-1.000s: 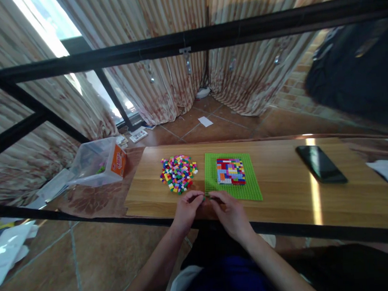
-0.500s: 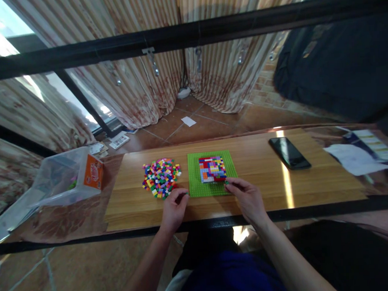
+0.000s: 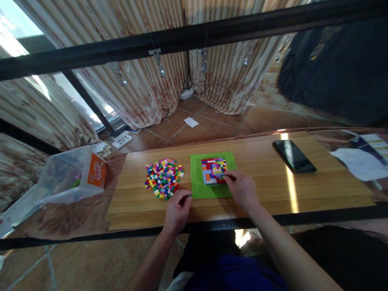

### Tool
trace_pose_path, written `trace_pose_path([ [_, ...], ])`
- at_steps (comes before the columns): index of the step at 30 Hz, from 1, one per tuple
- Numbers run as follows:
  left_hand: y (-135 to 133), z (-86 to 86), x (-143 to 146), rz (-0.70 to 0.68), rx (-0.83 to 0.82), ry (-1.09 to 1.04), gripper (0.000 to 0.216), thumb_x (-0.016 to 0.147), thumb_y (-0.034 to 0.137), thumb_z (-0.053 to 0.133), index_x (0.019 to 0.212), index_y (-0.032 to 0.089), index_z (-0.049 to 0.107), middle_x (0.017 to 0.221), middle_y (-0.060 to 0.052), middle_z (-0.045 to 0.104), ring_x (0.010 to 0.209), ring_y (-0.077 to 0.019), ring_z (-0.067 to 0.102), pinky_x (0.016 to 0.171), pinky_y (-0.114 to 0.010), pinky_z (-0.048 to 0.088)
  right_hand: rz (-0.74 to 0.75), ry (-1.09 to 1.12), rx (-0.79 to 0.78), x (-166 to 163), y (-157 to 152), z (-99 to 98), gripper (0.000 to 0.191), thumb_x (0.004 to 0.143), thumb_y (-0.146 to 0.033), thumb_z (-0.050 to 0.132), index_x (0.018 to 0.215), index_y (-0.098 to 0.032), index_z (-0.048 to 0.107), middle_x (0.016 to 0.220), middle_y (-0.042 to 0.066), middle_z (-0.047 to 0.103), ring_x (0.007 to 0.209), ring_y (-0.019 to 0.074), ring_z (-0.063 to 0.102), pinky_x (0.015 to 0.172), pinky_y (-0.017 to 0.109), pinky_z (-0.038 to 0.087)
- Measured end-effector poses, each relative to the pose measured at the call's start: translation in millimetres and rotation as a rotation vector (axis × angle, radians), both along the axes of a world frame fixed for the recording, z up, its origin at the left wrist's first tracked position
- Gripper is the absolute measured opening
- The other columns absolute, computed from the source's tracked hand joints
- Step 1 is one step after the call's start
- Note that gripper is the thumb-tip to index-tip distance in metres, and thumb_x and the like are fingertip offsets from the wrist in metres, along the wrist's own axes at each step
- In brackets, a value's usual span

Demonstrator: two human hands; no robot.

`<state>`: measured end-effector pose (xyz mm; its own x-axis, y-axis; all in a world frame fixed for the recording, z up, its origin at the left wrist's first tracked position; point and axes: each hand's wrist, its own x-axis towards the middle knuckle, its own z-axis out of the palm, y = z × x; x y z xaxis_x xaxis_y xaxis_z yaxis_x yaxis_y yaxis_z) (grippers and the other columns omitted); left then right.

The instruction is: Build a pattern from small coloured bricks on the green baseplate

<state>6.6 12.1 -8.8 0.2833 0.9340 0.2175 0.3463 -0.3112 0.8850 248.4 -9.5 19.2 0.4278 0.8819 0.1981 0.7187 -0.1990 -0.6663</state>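
A square build of many-coloured toy bricks (image 3: 211,172) sits on a green studded baseplate (image 3: 197,190). My right hand (image 3: 243,189) has thumb and forefinger pinched at the right edge of this build, touching its top. Any small brick in that pinch is hidden by the fingers. My left hand (image 3: 178,211) rests at the front left corner of the baseplate, its thumb and forefinger closed together. What they hold, if anything, is too small to make out. Just beyond the left hand lies a heap of loose bricks (image 3: 163,177) in mixed colours.
The wooden board (image 3: 260,198) under everything carries a black phone (image 3: 293,156) on its right side. A clear plastic box (image 3: 65,172) with an orange label stands to the left. Papers (image 3: 362,161) lie at the far right. A black table edge (image 3: 213,225) runs along the front.
My right hand has moved up and left, from the build's lower right corner onto its right edge. A dark green bit at its fingertips no longer shows. The left hand stays by the baseplate corner.
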Motion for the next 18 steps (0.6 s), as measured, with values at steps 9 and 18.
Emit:
trace_pose_path([
  [9, 0.0, -0.6, 1.3, 0.007, 0.012, 0.019, 0.011, 0.087, 0.022, 0.059, 0.090, 0.020, 0.069, 0.088, -0.003, 0.070, 0.084, -0.0168, 0.065, 0.079, -0.030, 0.051, 0.103, -0.205, -0.065, -4.2, 5.3, 2.2, 0.021, 0.092, -0.030, 0.056, 0.085, -0.025, 0.075, 0.092, 0.005, 0.074, 0.077, 0.0182, 0.065, 0.066, 0.028, 0.042],
  [18, -0.7, -2.2, 2.0, 0.006, -0.013, 0.016, 0.011, 0.088, 0.022, 0.059, 0.091, 0.020, 0.069, 0.090, -0.004, 0.070, 0.086, -0.0171, 0.065, 0.080, -0.031, 0.051, 0.153, -0.208, -0.066, 0.1, 4.5, -0.9, 0.024, 0.093, -0.028, 0.052, 0.087, -0.024, 0.075, 0.094, 0.006, 0.074, 0.079, 0.0183, 0.065, 0.069, 0.028, 0.043],
])
